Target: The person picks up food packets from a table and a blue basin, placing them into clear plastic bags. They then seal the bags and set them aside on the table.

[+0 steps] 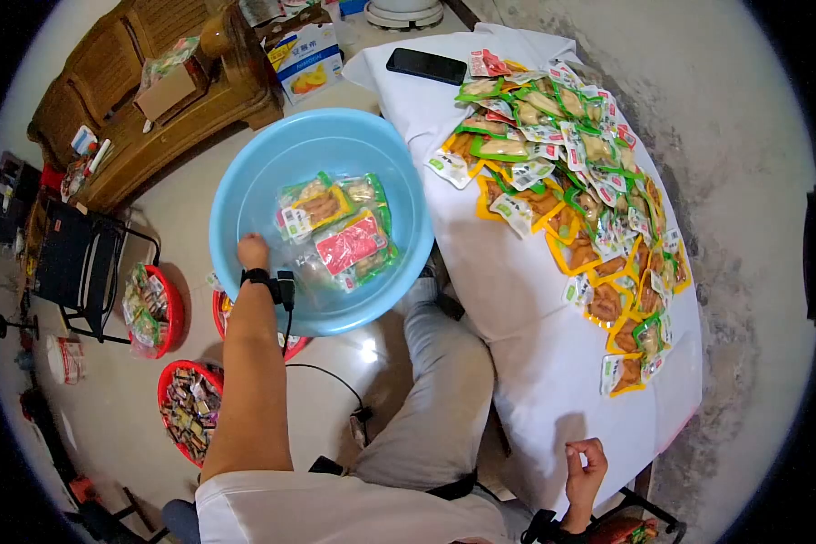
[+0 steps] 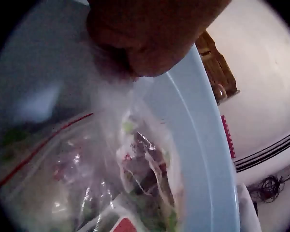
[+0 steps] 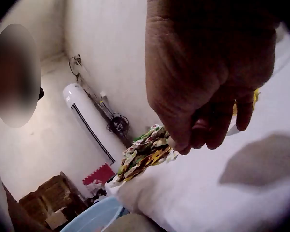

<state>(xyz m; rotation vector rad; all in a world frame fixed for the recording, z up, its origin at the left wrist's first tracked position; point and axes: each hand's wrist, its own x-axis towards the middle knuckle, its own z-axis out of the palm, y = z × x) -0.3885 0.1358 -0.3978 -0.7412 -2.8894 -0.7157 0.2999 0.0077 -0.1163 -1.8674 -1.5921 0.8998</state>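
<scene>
My left hand [image 1: 253, 251] reaches into the light blue basin [image 1: 322, 127], near its left wall. In the left wrist view that hand [image 2: 154, 38] grips the gathered top of a clear plastic bag [image 2: 82, 169] with food packets visible inside or beneath it. Green- and yellow-edged packets [image 1: 320, 207] and a red-labelled packet [image 1: 352, 243] lie in the basin. My right hand [image 1: 587, 467] hovers over the near part of the white cloth [image 1: 553, 363], fingers loosely curled around nothing. The right wrist view shows the hand [image 3: 208, 82] with fingertips pointing down, packets beyond.
A large heap of packets [image 1: 589, 172] covers the table's far and right parts, beside a black phone [image 1: 426, 65]. Red baskets [image 1: 179, 313] of small packs stand on the floor at left. A wooden bench [image 1: 154, 54], a folding chair [image 1: 72, 258] and a carton [image 1: 306, 62] are farther off.
</scene>
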